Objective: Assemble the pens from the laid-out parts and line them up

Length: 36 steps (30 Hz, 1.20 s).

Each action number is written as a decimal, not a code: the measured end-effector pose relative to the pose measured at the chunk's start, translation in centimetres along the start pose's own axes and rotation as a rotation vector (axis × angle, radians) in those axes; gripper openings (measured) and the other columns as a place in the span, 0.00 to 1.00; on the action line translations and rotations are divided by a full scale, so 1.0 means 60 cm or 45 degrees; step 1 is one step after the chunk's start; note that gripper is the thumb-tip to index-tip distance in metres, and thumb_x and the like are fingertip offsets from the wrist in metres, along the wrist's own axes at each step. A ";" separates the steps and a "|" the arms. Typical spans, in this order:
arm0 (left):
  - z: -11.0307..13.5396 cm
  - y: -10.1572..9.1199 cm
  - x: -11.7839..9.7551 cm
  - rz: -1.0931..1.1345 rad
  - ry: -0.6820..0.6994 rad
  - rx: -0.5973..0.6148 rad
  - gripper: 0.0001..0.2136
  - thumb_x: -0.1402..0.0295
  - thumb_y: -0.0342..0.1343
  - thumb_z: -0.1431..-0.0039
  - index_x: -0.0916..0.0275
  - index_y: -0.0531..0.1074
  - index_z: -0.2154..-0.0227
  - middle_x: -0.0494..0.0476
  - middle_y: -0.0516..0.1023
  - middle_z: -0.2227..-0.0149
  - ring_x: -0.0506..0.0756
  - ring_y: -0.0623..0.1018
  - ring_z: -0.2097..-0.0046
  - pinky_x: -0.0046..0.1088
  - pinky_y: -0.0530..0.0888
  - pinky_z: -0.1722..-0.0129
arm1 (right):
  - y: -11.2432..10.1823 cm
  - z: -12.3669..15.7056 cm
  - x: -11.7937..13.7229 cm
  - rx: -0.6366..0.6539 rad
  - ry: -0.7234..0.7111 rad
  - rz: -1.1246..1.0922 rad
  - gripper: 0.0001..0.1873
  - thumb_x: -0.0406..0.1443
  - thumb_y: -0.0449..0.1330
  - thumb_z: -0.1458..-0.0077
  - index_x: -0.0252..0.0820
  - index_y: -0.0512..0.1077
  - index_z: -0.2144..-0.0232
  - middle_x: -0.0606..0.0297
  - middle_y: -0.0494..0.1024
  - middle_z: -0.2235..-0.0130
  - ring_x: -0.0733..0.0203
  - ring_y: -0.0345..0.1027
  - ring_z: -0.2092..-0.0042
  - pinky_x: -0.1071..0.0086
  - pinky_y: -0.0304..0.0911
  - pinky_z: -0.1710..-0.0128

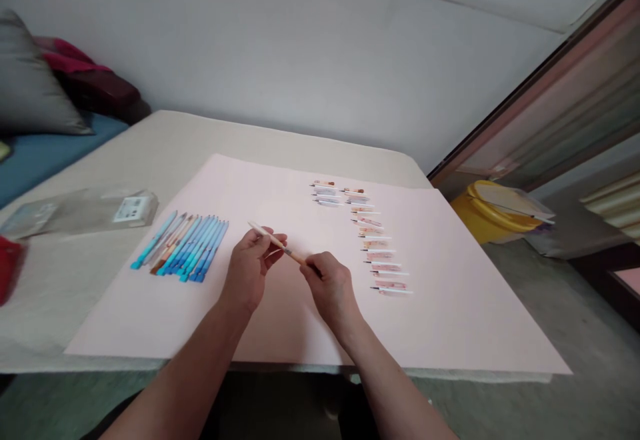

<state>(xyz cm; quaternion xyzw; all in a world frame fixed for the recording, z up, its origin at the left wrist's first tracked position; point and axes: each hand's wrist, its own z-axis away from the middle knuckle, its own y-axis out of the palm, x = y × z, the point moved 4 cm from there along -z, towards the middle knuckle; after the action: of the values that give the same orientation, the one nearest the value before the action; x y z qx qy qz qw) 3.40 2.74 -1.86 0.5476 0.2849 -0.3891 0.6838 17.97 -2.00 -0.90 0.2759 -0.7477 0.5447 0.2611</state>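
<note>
Pink paper (pixel 450 307) covers the table (pixel 165 137). At its middle one pen (pixel 293 254) is held by both ends, left hand (pixel 249 268) pinching the pale tip, right hand (pixel 331 288) clenched on the other. Blue pens (pixel 183 248) lie at nine o'clock. Working straight along the barrel looks safest.

1. The pen (pixel 294 254) is slim, with a pale cream barrel that turns orange-tan toward its lower-right end.
2. Pose: tilted, one tip pointing up-left and the other down-right, held off the tabletop at frame centre.
3. State: upper part pinched by fingers of the left hand (pixel 250 267), lower end inside the right hand (pixel 331 288), with the middle stretch bare between them.
</note>
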 end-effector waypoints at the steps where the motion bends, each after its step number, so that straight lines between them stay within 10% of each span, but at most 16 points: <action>1: 0.000 0.000 0.000 0.010 -0.004 -0.002 0.08 0.65 0.57 0.49 0.63 0.69 0.68 0.59 0.78 0.67 0.54 0.77 0.62 0.37 0.71 0.56 | 0.000 0.000 0.001 0.007 -0.004 0.002 0.04 0.31 0.57 0.48 0.42 0.70 0.74 0.66 0.72 0.71 0.64 0.65 0.70 0.71 0.58 0.70; 36: -0.007 -0.012 -0.008 -0.065 0.033 -0.194 0.09 0.65 0.59 0.51 0.66 0.69 0.73 0.61 0.77 0.69 0.54 0.77 0.64 0.37 0.73 0.59 | 0.012 0.014 0.005 0.025 0.101 -0.318 0.13 0.28 0.55 0.50 0.43 0.66 0.61 0.65 0.77 0.68 0.63 0.71 0.68 0.70 0.65 0.66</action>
<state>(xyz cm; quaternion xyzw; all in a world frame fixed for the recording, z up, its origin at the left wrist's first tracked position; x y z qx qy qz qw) 2.54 3.16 -1.98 0.4914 0.3365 -0.3765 0.7096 17.17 -2.64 -1.39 0.3476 -0.6911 0.5258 0.3537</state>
